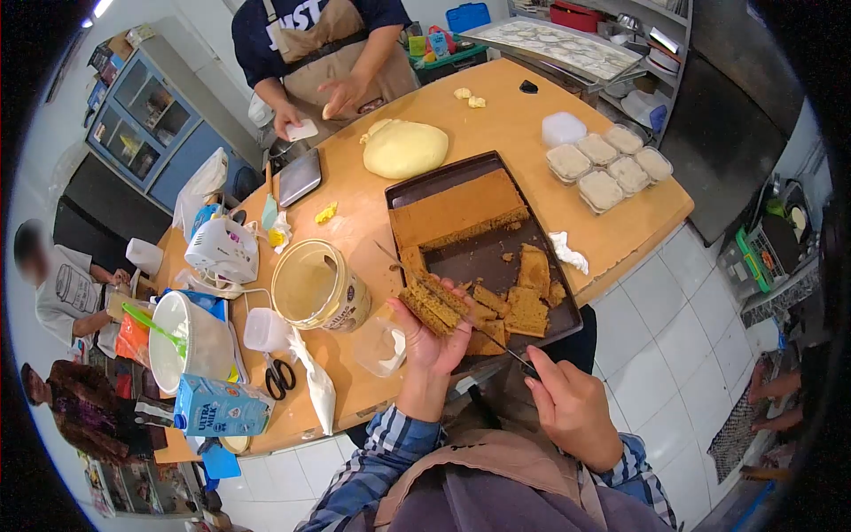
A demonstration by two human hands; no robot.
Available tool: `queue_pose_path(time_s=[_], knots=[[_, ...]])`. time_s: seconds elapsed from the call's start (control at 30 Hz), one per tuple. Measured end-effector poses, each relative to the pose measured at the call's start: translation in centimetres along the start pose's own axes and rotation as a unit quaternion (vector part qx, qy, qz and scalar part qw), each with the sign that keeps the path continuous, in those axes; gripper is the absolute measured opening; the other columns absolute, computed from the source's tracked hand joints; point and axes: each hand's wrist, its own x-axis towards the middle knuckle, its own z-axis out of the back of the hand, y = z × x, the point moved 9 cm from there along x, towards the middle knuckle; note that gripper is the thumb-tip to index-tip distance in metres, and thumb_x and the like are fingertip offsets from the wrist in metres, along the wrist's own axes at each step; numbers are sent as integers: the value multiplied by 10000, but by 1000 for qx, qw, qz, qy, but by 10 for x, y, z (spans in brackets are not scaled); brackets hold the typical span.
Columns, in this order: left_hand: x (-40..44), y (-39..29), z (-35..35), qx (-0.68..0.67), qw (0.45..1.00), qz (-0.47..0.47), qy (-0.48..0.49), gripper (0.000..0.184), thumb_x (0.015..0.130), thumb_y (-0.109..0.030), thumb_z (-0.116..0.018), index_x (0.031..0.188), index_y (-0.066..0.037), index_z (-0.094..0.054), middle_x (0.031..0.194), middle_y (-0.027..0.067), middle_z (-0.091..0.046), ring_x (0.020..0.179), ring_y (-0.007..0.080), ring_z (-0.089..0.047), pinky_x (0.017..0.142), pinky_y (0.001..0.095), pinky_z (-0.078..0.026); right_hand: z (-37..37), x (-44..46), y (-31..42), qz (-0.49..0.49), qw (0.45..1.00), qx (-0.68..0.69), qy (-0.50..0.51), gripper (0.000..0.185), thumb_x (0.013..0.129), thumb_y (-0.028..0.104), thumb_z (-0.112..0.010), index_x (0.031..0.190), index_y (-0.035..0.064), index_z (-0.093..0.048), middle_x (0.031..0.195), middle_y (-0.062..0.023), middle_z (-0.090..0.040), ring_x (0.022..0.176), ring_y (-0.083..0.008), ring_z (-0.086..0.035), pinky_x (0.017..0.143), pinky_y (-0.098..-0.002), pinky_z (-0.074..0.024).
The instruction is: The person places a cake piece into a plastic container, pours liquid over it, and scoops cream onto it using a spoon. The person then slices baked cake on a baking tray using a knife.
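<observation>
My left hand (434, 341) is closed around a piece of brown sponge cake (433, 306), held up over the near-left corner of a dark baking tray (450, 168). In my right hand (576, 408) is the black handle of a long thin knife (507, 351). Its blade runs along the held piece, and the tip points to the far left; how deep it sits in the cake I cannot tell. A large uncut cake slab (456, 208) lies across the tray's far side. Several cut pieces (529, 312) and crumbs lie at its near right.
Left stand an open tub (310, 288), a piping bag (315, 390), scissors (281, 379), a milk carton (223, 406) and a hand mixer (223, 251). Filled plastic boxes (612, 164) sit at right. Across the table, a co-worker (324, 62) stands behind a dough mound (405, 149).
</observation>
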Motion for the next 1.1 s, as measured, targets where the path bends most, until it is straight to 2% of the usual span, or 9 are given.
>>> queue_pose_path(time_s=[0.43, 0.93, 1.1], knots=[[2, -1, 7, -46, 998, 12, -29, 593, 725, -581, -632, 988, -53, -568, 927, 59, -593, 881, 191, -557, 821, 321, -484, -3, -1, -3, -15, 1000, -8, 11, 390, 790, 116, -621, 1155, 14, -530, 658, -112, -497, 557, -273, -542, 504, -353, -460], [2, -3, 10, 11, 1000, -3, -24, 584, 733, -573, -633, 1005, -61, -557, 928, 51, -573, 884, 191, -548, 842, 338, -479, -8, 4, -5, -23, 1000, -7, 18, 400, 793, 124, -616, 1165, 21, -511, 681, -124, -522, 597, -298, -570, 526, -372, -473], [4, -3, 14, -19, 999, -5, -39, 577, 738, -557, -638, 999, -50, -551, 927, 51, -566, 888, 196, -548, 845, 335, -478, -12, 9, -6, -16, 1000, -10, 15, 392, 796, 129, -612, 1161, 29, -513, 677, -127, -519, 595, -297, -569, 523, -371, -471]])
